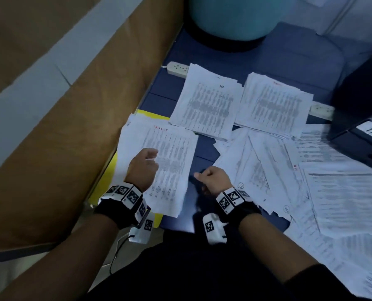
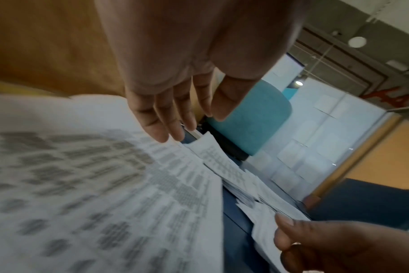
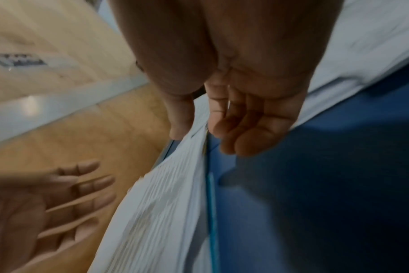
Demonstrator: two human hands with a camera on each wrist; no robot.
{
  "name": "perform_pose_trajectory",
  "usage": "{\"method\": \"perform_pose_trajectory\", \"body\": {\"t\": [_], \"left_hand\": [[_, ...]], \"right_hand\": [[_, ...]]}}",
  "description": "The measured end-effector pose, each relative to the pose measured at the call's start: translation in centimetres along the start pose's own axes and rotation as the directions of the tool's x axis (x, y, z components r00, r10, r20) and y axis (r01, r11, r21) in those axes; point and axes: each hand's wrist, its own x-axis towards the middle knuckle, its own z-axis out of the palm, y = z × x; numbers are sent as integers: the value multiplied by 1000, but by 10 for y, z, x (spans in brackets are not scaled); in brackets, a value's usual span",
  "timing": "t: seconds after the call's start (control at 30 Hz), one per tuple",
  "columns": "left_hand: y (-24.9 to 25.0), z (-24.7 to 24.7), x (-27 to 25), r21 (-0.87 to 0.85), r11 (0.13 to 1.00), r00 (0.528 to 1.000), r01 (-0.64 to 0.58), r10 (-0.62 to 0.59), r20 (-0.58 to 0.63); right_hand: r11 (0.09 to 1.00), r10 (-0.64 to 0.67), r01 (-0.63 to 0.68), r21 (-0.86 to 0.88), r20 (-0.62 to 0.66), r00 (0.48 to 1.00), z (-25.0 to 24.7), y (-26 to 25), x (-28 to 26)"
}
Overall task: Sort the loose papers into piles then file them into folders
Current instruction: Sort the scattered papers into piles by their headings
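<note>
Hovering left hand [image 2: 175, 103] over pile [image 1: 159, 166]

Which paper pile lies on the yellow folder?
The near-left pile, under the left hand. Yellow folder shows at its far and left edges. The other two tidy piles lie directly on the blue table.

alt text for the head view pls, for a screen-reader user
Two hands hover over a blue table strewn with printed sheets: the left hand, fingers relaxed, above the near-left pile lying on a yellow folder, the right hand loosely curled beside it, holding nothing. Two more piles lie farther back, loose papers spread right, below a black binder labelled H.R.
</note>
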Motion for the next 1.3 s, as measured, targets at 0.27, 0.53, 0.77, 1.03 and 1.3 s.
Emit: {"method": "perform_pose_trajectory", "body": {"t": [0.27, 0.53, 0.77, 1.03, 1.3], "left_hand": [[70, 130, -2, -62, 974, 918, -220, 227, 326], [138, 279, -47, -44, 960, 762, -278, 248, 599], [144, 382, -76, 231, 857, 680, -461, 174, 712], [131, 392, -85, 307, 832, 719, -463, 149, 679], [151, 360, -84, 131, 953, 862, -274, 183, 473]], "right_hand": [[983, 134, -92, 162, -271, 953, -157, 73, -43], [901, 402, -246, 358, -474, 784, -296, 173, -89], [671, 656, -326, 666, -330, 678, -346, 231, -90], [547, 568, -97, 832, -283, 772, -355, 212, -69], [905, 359, -172, 388, -485, 797, -375, 210, -117]]}}
